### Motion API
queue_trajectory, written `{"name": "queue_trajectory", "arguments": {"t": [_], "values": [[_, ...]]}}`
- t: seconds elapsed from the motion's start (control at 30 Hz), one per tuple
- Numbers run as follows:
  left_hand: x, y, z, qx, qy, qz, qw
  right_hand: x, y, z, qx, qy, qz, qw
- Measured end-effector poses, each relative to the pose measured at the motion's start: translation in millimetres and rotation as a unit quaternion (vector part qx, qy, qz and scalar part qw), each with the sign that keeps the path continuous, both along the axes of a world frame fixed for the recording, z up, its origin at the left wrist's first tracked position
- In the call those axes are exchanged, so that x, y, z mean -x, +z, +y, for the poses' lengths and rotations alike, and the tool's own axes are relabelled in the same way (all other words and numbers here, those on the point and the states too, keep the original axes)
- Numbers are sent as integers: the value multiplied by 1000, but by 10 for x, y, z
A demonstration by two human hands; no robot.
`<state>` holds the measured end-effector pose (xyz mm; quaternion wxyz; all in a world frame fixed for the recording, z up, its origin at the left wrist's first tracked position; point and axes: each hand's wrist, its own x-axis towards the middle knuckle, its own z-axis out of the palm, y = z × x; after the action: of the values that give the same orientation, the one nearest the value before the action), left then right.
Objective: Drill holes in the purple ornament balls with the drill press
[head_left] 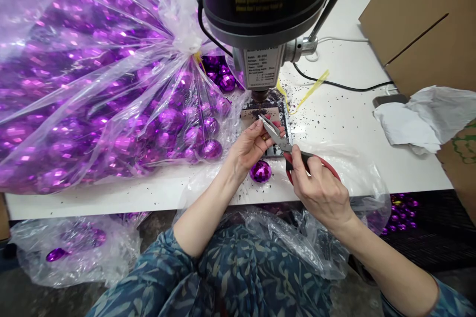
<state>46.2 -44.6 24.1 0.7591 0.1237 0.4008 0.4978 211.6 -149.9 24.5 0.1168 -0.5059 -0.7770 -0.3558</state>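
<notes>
My right hand (318, 185) is closed around the red handles of a pair of pliers (282, 142), whose metal jaws point up and left toward the drill's base plate (284, 114). My left hand (253, 144) is pinched at the jaw tips, its fingers pressed together on something too small to make out. A single purple faceted ball (260, 171) lies on the white table (122, 190) just below my left hand. Directly above both hands hangs the dark head of a bench drill (260, 5), its chuck (259, 94) over the plate.
A large clear plastic bag full of purple balls (92, 89) fills the table's left side. Dark shavings litter the area around the plate. At right are a cardboard box (427, 25), crumpled white paper (424, 119), a black cable (342, 85). More bags with balls lie below (74, 247).
</notes>
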Motion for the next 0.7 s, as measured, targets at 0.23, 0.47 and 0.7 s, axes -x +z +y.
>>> {"name": "queue_trajectory", "arguments": {"t": [0.23, 0.47, 0.7], "values": [[2, -9, 16, 5, 5, -1, 1000, 8, 116, 31, -38, 3, -80, 996], [0, 2, 25, 18, 6, -7, 1000, 26, 142, 8, -8, 15, -51, 999], [14, -34, 41, 13, 1, 7, 1000, -42, 134, 15, 18, 21, -27, 999]]}}
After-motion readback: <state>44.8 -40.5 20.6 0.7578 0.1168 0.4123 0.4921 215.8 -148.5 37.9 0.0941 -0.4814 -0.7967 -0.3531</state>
